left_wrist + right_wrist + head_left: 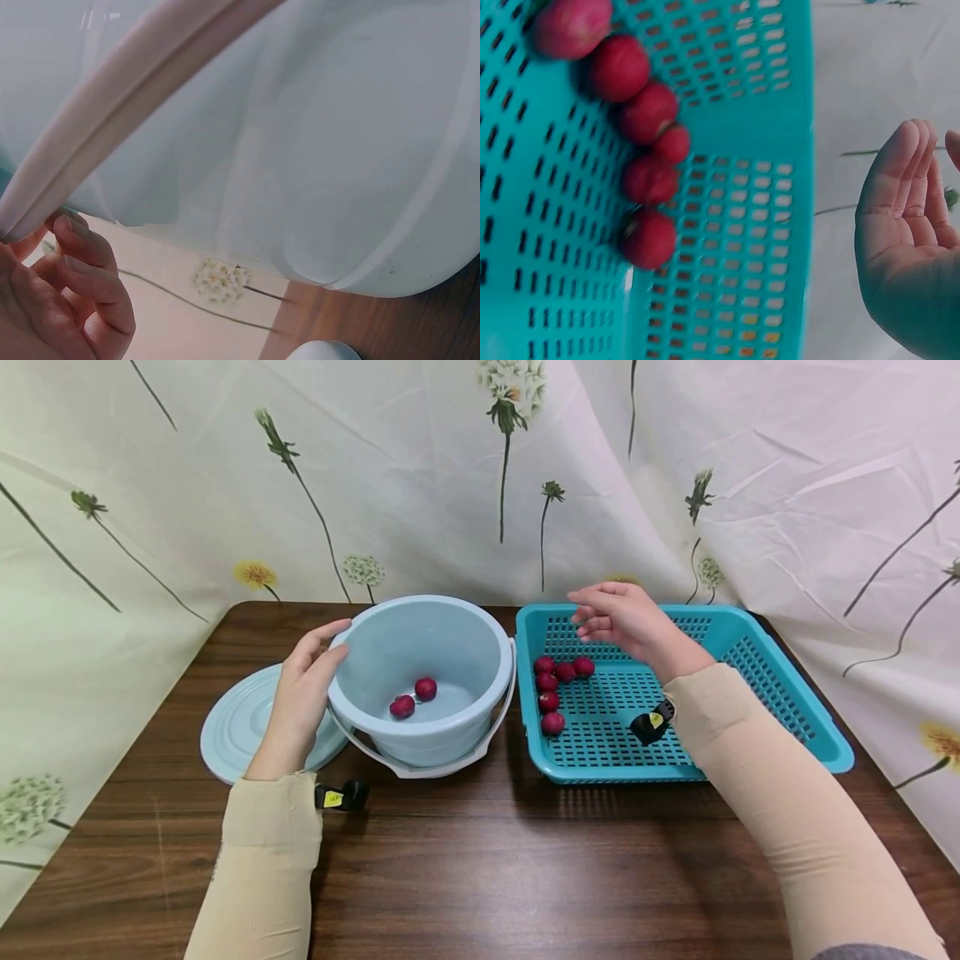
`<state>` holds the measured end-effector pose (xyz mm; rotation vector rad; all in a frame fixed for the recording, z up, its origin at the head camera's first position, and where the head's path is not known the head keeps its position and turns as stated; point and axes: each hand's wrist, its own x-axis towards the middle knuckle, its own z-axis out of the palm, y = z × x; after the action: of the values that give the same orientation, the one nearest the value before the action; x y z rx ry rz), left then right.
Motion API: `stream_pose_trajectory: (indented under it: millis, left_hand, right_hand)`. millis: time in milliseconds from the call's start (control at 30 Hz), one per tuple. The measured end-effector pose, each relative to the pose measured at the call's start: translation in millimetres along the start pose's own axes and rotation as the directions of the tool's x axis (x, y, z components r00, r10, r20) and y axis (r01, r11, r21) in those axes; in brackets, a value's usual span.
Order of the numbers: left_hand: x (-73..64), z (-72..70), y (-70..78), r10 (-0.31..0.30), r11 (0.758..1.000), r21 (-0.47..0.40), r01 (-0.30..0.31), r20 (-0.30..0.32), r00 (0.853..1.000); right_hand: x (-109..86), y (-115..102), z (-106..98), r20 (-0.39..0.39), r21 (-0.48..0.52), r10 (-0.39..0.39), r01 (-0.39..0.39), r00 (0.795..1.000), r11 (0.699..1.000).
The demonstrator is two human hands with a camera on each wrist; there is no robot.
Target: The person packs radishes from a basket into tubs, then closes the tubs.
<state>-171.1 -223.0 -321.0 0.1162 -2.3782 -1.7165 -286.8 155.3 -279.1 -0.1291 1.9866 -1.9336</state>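
My left hand [297,693] holds the left rim of a light blue bucket [431,747], its thumb and forefinger at the edge; in the left wrist view, its bent fingers [96,285] lie against the bucket's outer side. Two red radishes [425,689] lie on the bucket's floor. Over the far part of a turquoise basket [615,772], my right hand [618,618] hovers with loosely bent fingers and nothing in them. Several radishes [649,112] rest along the basket's left side, clustered toward its back left corner.
A light blue round lid [232,727] lies on the brown wooden table [480,868], left of the bucket and partly behind my left hand. The bucket's pale handle [450,767] hangs down its front. Behind the table is a dandelion-patterned cloth [420,468].
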Motion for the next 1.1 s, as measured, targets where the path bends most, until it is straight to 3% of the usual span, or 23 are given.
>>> stream_pose_trajectory:
  millis: [133,300,633,867,1100]
  left_hand:
    - [-0.2,0.1,0.1,-0.005,1.000,-0.003,0.005,-0.002,1.000]
    - [-0.2,0.8,0.5,-0.009,1.000,0.000,0.009,-0.005,1.000]
    - [0.4,1.6,1.9,-0.001,1.000,0.001,0.001,-0.006,1.000]
    - [0.3,1.6,2.2,0.000,1.000,0.006,0.000,0.000,1.000]
    - [-0.4,0.9,2.8,-0.005,1.000,0.008,0.005,-0.007,1.000]
  right_hand:
    - [6.2,11,-11,0.009,-0.098,0.067,-0.066,0.998,0.993]
    - [13.9,27,-22,0.003,-0.223,0.163,-0.159,0.987,0.962]
    - [22.9,49,-30,-0.028,-0.386,0.247,-0.239,0.969,0.891]
    - [23.9,60,-34,-0.080,-0.406,0.284,-0.291,0.956,0.866]
    - [24.8,66,-35,-0.077,-0.438,0.291,-0.295,0.953,0.849]
